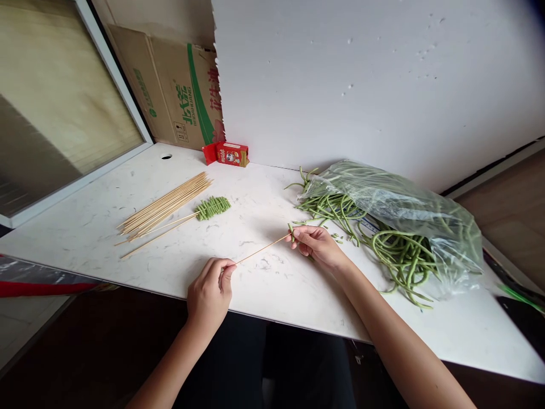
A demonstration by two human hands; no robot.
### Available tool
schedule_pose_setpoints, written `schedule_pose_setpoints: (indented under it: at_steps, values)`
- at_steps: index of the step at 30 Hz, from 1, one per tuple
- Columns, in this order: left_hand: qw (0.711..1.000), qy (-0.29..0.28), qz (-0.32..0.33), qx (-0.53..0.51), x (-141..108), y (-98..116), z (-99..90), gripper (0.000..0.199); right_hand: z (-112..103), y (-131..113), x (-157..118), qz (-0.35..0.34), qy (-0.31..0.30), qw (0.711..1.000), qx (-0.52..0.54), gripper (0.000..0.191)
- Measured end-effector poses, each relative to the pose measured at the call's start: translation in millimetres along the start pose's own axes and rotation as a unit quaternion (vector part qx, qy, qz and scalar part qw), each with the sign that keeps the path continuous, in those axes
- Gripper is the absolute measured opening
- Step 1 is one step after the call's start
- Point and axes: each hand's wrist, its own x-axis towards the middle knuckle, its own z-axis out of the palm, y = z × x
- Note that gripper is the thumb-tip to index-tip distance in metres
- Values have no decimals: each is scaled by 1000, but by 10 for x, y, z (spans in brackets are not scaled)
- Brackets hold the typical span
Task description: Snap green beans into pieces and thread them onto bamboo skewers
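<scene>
My left hand (213, 287) pinches the near end of a thin wooden skewer (261, 249) above the table's front part. At the skewer's far end, my right hand (314, 244) holds a short piece of green bean (291, 230) between its fingers, with the skewer tip at it. To the left lies a bundle of bare skewers (168, 204). Beside it are skewers threaded with cut bean pieces (213, 208). Long green beans (402, 255) spill from a clear plastic bag (404, 196) to the right of my right hand.
A small red box (232, 154) stands at the back of the white table (170, 272), before a cardboard carton (181, 91). Small bean bits (337, 237) lie just beyond my right hand. A framed glass panel (63, 96) borders the left side.
</scene>
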Motion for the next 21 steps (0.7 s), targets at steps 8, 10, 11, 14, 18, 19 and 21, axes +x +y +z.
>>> schedule_pose_setpoints:
  at_steps: [8, 10, 11, 14, 18, 19, 21]
  values:
    - [1000, -1, -3, -4, 7, -3, -5, 16, 2, 41, 6, -12, 19, 1000, -13, 25]
    - [1000, 0, -3, -4, 5, -5, -2, 16, 5, 42, 5, -13, 20, 1000, -13, 25]
    - [1000, -1, -2, -4, 4, -5, -1, 16, 6, 43, 5, -14, 22, 1000, -12, 25]
    - [1000, -2, -2, -4, 4, 0, -1, 17, 11, 50, 4, -16, 27, 999, -13, 24]
    - [1000, -1, -1, -2, 8, 11, -10, 16, 21, 47, 0, -17, 33, 999, -20, 25]
    - [1000, 0, 1, -1, 8, 12, -13, 16, 25, 43, -2, -17, 33, 999, -23, 26]
    - [1000, 0, 2, 1, 9, 12, -14, 16, 31, 36, -6, -17, 29, 999, -28, 27]
